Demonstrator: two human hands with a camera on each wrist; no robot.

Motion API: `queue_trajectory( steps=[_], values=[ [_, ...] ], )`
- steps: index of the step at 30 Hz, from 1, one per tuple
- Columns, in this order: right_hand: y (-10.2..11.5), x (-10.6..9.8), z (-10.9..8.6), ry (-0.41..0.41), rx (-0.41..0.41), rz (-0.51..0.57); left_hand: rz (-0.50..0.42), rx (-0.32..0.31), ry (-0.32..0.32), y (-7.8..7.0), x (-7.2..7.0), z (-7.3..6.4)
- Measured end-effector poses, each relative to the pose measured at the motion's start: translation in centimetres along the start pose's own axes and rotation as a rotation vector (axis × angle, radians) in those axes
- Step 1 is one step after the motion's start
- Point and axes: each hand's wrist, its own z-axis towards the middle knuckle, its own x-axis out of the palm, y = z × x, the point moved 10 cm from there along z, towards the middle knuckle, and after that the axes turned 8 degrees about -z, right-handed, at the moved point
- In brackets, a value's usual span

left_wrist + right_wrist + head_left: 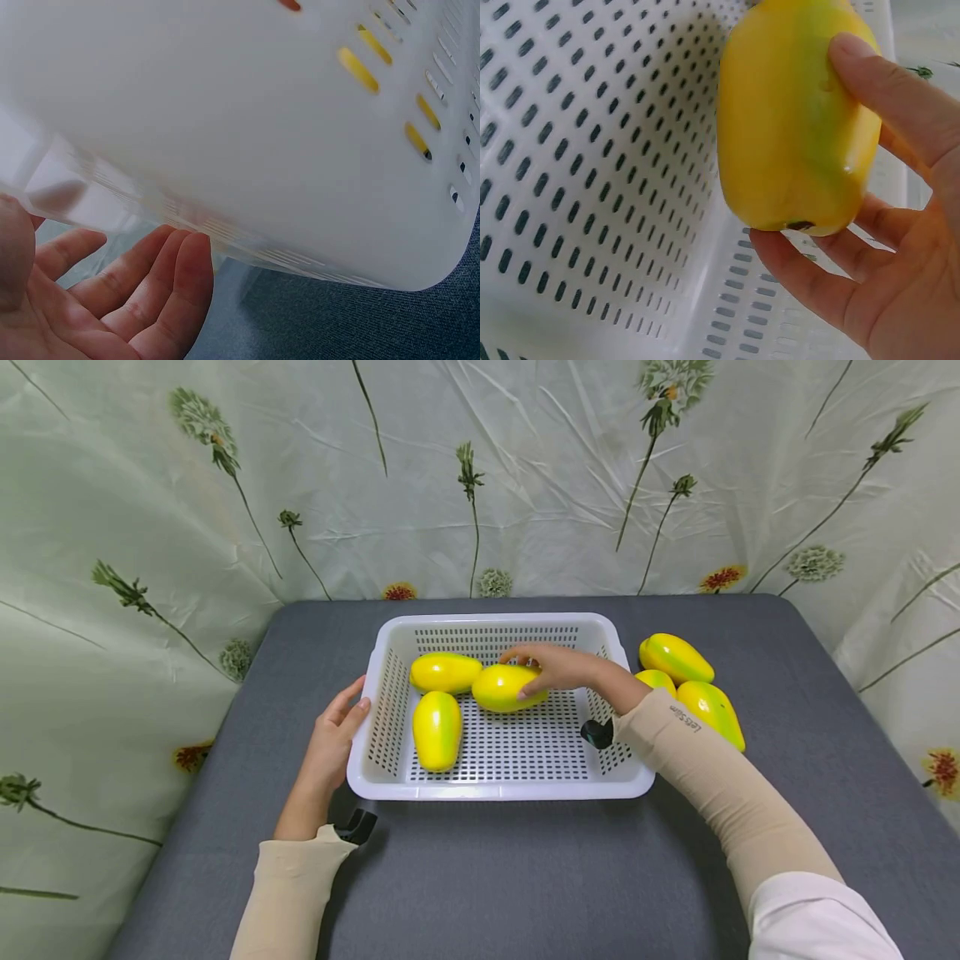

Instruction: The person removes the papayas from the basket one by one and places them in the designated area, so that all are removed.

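A white slotted plastic basket (498, 791) sits on the table. My left hand (335, 739) holds its left rim, thumb near the top edge; in the left wrist view the fingers (191, 262) lie against the outside wall. Inside the basket, my right hand (558, 668) grips a glossy yellow-green papaya (498, 687) between thumb and fingers. The right wrist view shows this papaya (795, 120) close up, with a dark spot on its end. Another papaya (446, 672) lies beside it at the back left, and one more papaya (437, 732) lies in front.
Right of the basket, a papaya (677, 658) lies at the back, a papaya (708, 710) nearer the front, and a third papaya (656, 680) partly behind my right arm. The grey table (480, 877) backs onto a flower-print curtain (555, 485).
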Motion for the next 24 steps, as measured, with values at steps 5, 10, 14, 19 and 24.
queue_trajectory(
  steps=[5,10,14,19,24],
  values=[
    [0.6,-1.1,-0.3,-0.069,-0.041,0.042,-0.002,-0.006,-0.004,0.0,0.0,-0.1],
    [0.9,-2.4,-0.7,-0.154,-0.069,0.062,-0.003,0.004,-0.001,-0.1,0.0,-0.1],
    [0.7,-3.4,-1.2,-0.225,-0.05,0.077,-0.005,0.002,-0.005,-0.1,0.0,0.0],
    [0.7,-4.7,-2.4,-0.318,-0.041,0.095,-0.003,-0.002,-0.011,-0.2,0.1,-0.1],
    [1.5,-5.7,-4.0,-0.403,-0.036,0.089,-0.009,-0.003,-0.01,-0.2,0.1,-0.1]
  ],
)
